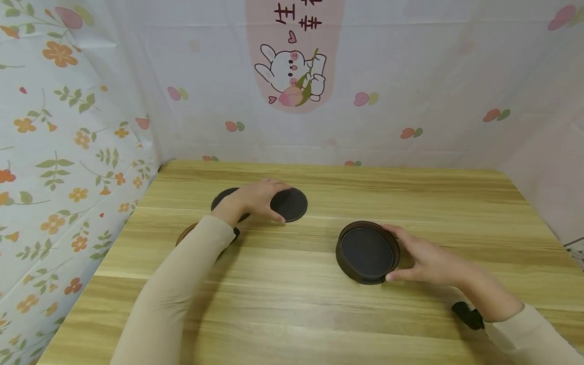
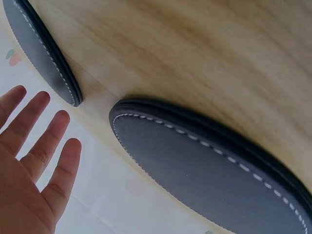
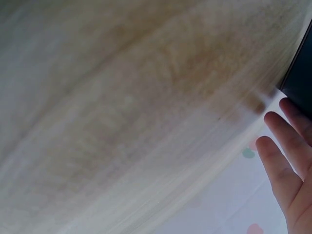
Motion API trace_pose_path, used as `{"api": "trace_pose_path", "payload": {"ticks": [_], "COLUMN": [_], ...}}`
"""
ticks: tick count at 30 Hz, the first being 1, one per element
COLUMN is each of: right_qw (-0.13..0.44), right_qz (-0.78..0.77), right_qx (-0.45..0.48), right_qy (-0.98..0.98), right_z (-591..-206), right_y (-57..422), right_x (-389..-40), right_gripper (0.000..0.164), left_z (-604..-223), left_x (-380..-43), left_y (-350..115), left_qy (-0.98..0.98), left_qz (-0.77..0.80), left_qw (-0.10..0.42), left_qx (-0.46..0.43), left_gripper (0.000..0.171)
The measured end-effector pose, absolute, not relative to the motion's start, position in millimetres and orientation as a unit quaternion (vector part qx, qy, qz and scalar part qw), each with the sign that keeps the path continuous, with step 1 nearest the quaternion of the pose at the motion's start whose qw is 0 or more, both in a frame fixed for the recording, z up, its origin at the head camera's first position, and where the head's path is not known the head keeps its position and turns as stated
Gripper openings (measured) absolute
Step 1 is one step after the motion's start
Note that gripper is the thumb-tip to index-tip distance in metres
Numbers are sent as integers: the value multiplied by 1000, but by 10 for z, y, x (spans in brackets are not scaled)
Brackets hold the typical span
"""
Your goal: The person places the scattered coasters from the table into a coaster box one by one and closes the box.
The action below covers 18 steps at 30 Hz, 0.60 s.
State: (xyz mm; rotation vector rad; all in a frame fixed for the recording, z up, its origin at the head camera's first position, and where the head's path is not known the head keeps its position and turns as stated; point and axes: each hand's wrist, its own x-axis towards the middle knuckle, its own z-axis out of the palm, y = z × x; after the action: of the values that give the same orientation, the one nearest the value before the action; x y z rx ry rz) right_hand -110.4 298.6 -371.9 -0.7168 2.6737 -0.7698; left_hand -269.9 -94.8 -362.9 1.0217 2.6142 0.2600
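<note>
My left hand (image 1: 262,197) reaches over the back left of the table, fingers spread, thumb and fingertips at the edge of a black round coaster (image 1: 292,205). Another black coaster (image 1: 223,195) lies partly hidden under that wrist. The left wrist view shows the fingers extended beside a near coaster (image 2: 204,165) with pale edge stitching and a farther coaster (image 2: 41,53). My right hand (image 1: 424,258) holds a dark brown round coaster holder (image 1: 345,266) by its right side, thumb in front and fingers behind. A black disc (image 1: 367,253) sits inside the holder.
Under the left forearm, the brown edge of a round piece (image 1: 184,233) shows. Black wrist gear (image 1: 467,315) hangs at the right wrist. Behind the wooden table (image 1: 283,314) stands a printed cloth backdrop (image 1: 388,66), and a floral cloth (image 1: 68,152) hangs at left.
</note>
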Motion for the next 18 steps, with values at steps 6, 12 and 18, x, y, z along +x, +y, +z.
{"api": "trace_pose_path", "payload": {"ticks": [6,12,18], "right_qw": [132,133,131], "right_qz": [-268,-268,-272], "right_qx": [-247,-248,-251], "right_qy": [922,921,920], "right_z": [-3738,-3740,-3727], "right_y": [2987,2982,2985], "right_x": [-1101,-1102,-1109], "right_gripper": [107,108,107], "left_z": [-3656,-3690,-3714], "left_x": [-2746,-2775,-2791], "left_y": [-937,-928,-896], "left_qy": [916,919,923], "left_qz": [87,84,69], "left_qw": [168,170,167], "left_qx": [355,344,339], "left_gripper": [97,98,102]}}
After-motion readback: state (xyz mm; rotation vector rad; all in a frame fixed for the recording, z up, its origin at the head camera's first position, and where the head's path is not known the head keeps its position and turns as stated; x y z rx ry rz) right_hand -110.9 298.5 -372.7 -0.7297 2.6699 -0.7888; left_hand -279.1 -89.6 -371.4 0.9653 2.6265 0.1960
